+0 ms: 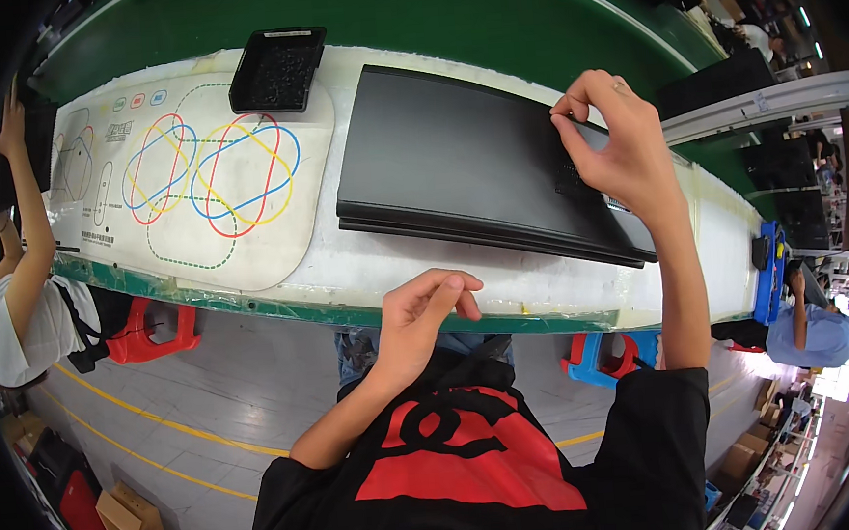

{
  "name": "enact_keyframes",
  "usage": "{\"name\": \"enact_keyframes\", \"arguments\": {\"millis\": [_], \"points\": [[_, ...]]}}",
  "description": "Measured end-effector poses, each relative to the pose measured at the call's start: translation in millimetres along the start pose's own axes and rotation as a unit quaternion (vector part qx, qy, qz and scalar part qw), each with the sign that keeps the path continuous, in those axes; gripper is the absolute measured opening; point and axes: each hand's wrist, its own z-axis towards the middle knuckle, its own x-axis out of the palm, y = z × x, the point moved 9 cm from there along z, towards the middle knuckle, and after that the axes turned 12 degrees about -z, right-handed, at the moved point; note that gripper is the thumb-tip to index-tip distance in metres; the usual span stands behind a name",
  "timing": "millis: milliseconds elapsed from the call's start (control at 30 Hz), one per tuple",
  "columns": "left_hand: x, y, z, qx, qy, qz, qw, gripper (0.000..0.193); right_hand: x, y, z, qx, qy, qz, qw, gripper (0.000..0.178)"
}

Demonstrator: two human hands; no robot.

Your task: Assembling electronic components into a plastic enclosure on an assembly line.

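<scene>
A flat black rectangular casing (pixel 466 149) lies on the white worktop, with layered edges along its near side. Over its right end is my right hand (pixel 613 139), thumb and forefinger pinched together near the far edge; anything between the tips is too small to make out. A dark grille-like patch (pixel 568 178) shows under that hand. My left hand (pixel 425 314) hovers at the table's near edge, in front of the casing and apart from it. Its fingers are curled in with the thumb over them, hiding whatever may be inside.
A black bin (pixel 280 70) of small dark pieces stands behind a printed mat (pixel 276 246) with coloured loops. Along the front runs a green table edge (pixel 349 315). Another person's arm (pixel 32 209) is at the far left. Red (pixel 158 330) and blue (pixel 598 356) stools stand below.
</scene>
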Motion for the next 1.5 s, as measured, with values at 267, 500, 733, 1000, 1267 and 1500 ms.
{"name": "enact_keyframes", "arguments": {"millis": [267, 500, 733, 1000, 1267, 1500], "points": [[-19.7, -6.2, 5.6, 0.020, 0.000, 0.049, 0.999, 0.025, 56.3, -39.6, 50.0, 0.038, 0.320, 0.023, 0.946, 0.036], [-83.9, -26.6, -3.2, 0.119, -0.109, 0.045, 0.986, 0.026, 80.4, -65.1, 34.7, 0.153, 0.465, 0.068, 0.869, 0.037], [-109.7, -41.2, 23.7, 0.314, -0.096, 0.257, 0.909, 0.079, 89.2, -206.8, -140.6, 0.079, 0.257, 0.576, 0.772, 0.106], [-131.7, -17.6, 67.3, 0.237, -0.187, 0.382, 0.873, 0.101, 148.5, -215.2, -231.9, 0.439, 0.054, 0.493, 0.749, 0.089], [-115.9, -28.4, 198.4, 0.170, -0.040, 0.106, 0.979, 0.078, -59.0, -125.2, -68.5, 0.302, 0.060, 0.421, 0.853, 0.066], [-59.0, 20.4, 282.9, 0.058, 0.002, 0.120, 0.991, 0.045, -41.8, -163.8, 110.2, 0.331, 0.025, 0.585, 0.740, 0.024]]}}
